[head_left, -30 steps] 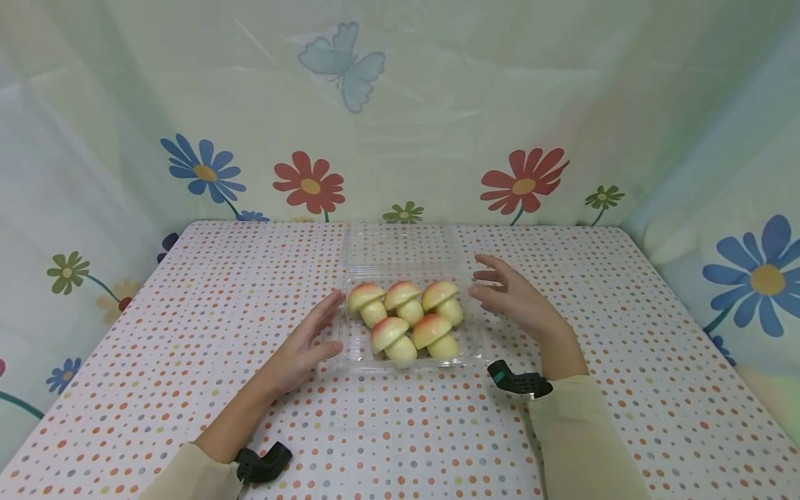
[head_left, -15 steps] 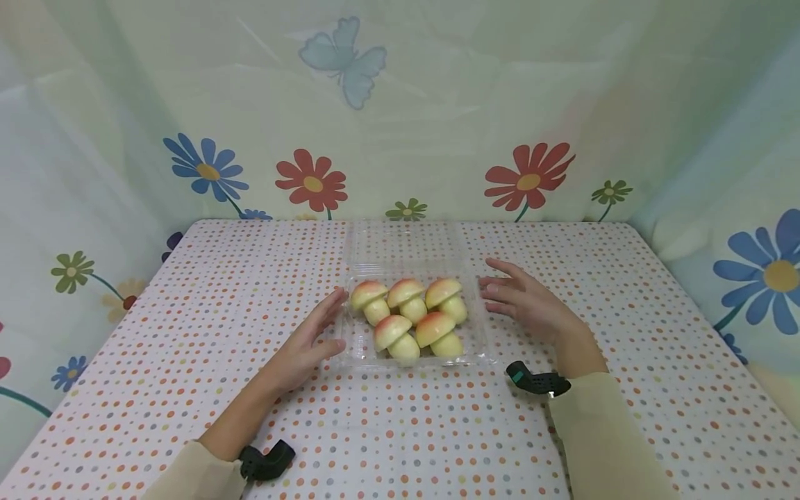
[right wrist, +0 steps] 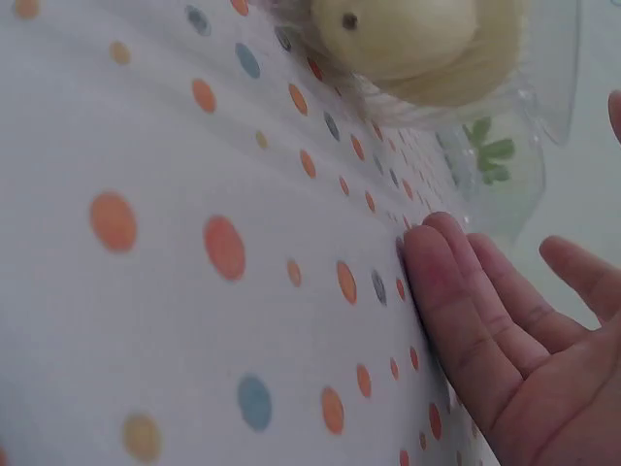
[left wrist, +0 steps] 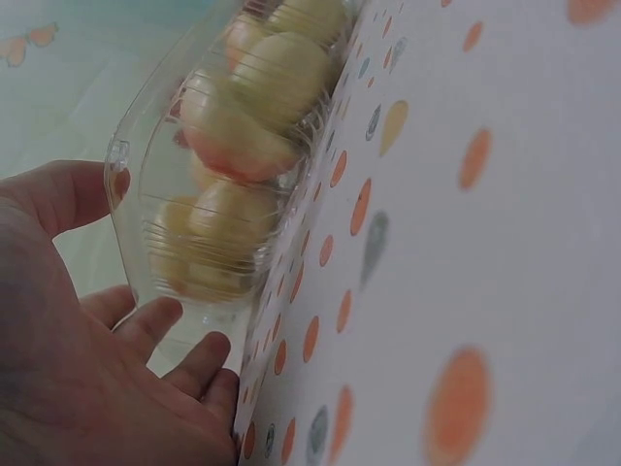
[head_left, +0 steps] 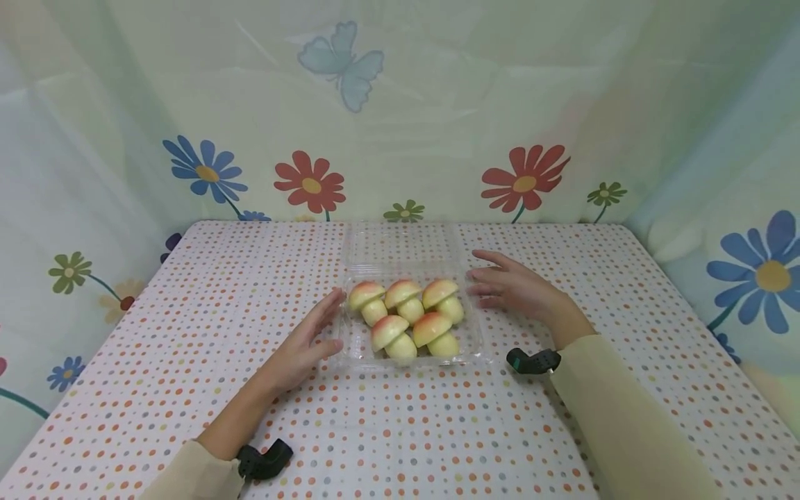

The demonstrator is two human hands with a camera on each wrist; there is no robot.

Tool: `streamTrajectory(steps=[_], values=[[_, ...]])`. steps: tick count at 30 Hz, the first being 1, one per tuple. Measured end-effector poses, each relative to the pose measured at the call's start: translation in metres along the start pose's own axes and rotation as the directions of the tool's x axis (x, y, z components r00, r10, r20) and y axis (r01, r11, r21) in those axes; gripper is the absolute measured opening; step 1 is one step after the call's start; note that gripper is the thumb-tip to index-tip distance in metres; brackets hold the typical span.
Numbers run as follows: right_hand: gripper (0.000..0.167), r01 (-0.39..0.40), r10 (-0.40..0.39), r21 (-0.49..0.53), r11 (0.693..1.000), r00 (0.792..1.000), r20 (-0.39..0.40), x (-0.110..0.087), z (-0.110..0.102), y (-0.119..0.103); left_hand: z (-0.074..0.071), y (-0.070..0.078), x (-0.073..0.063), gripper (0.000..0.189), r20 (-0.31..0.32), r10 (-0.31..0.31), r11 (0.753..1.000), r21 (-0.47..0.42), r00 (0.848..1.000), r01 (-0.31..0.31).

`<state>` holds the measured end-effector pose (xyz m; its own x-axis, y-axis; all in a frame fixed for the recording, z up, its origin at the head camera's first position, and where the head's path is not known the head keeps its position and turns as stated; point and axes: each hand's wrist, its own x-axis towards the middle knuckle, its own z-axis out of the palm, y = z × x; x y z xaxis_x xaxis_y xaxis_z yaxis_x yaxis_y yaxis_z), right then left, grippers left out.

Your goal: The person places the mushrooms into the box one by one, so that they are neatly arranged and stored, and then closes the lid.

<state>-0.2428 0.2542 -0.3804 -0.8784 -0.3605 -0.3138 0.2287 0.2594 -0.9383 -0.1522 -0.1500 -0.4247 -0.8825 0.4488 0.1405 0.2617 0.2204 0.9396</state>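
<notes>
A clear plastic clamshell box (head_left: 356,351) lies on the table with its lid (head_left: 400,243) folded back. Inside sit several mushroom-shaped pieces (head_left: 394,338), pale yellow with reddish caps, in two rows. My left hand (head_left: 300,351) is at the box's left side, fingers extended along it and thumb apart. The left wrist view has the thumb (left wrist: 87,189) against the rim, the other fingertips close to the wall. On the box's right, my right hand (head_left: 515,288) holds nothing, its fingers extended and spread. In the right wrist view its fingers (right wrist: 456,301) stay apart from the box, low over the cloth.
A white cloth with coloured dots covers the table (head_left: 400,437). Behind and on both sides hangs a pale curtain (head_left: 437,104) printed with flowers and a butterfly. Each wrist wears a black camera mount, the left one (head_left: 265,460) and the right one (head_left: 533,361).
My right hand shifts slightly right, then back left toward the box, while its forearm swings outward to the right. The left hand, box and mushroom-shaped pieces stay in place.
</notes>
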Motion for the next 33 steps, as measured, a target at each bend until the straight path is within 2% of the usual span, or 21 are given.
streamTrajectory(steps=[8,13,21,33], values=[[0.073,-0.024,0.024,0.041,0.999,1.0,0.006,0.012,0.0,-0.004,0.001,0.001,0.002,0.082,0.012,-0.003,1.0,-0.02,1.0,0.004],[0.077,-0.033,0.033,0.022,0.999,0.999,0.026,0.018,0.002,-0.007,0.001,0.001,0.001,0.081,0.007,-0.005,1.0,-0.016,1.0,0.005],[0.075,-0.039,0.037,0.084,0.996,0.999,0.029,0.023,0.005,-0.009,0.0,-0.002,0.0,0.081,0.006,-0.002,1.0,-0.016,1.0,0.003],[0.074,0.005,-0.01,0.192,0.981,1.0,0.026,0.024,0.008,-0.01,0.0,-0.001,0.0,0.081,0.014,0.007,0.998,-0.055,1.0,-0.006]])
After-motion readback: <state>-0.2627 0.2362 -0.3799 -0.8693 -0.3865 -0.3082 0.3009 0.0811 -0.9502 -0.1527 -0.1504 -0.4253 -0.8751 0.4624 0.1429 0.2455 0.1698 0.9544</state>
